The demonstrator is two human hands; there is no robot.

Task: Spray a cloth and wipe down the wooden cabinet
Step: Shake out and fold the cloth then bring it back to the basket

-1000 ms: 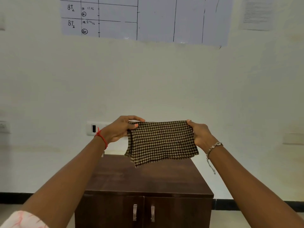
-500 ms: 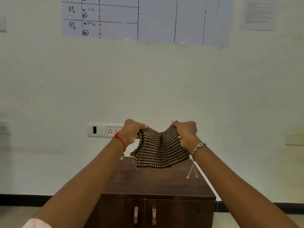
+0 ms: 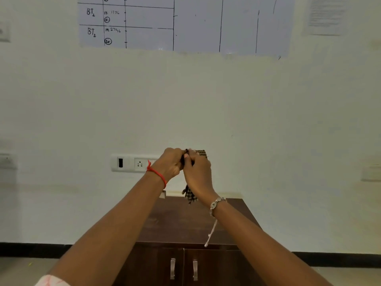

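Note:
A dark wooden cabinet (image 3: 185, 226) with two metal door handles stands against the wall below my arms. Above its back edge I hold a black-and-tan checked cloth (image 3: 190, 196), folded together so that only a strip hangs below my hands and a corner sticks out on top. My left hand (image 3: 172, 164) and my right hand (image 3: 198, 170) are pressed together, both shut on the cloth. Most of the cloth is hidden between my hands. No spray bottle is in view.
A white wall rises right behind the cabinet, with a socket plate (image 3: 134, 163) left of my hands and a hand-ruled chart (image 3: 185, 23) taped high up. A black skirting strip (image 3: 338, 260) runs along the floor on both sides.
My hands have come together from wide apart, folding the spread cloth in half between them. The cloth now hangs narrow instead of flat and open.

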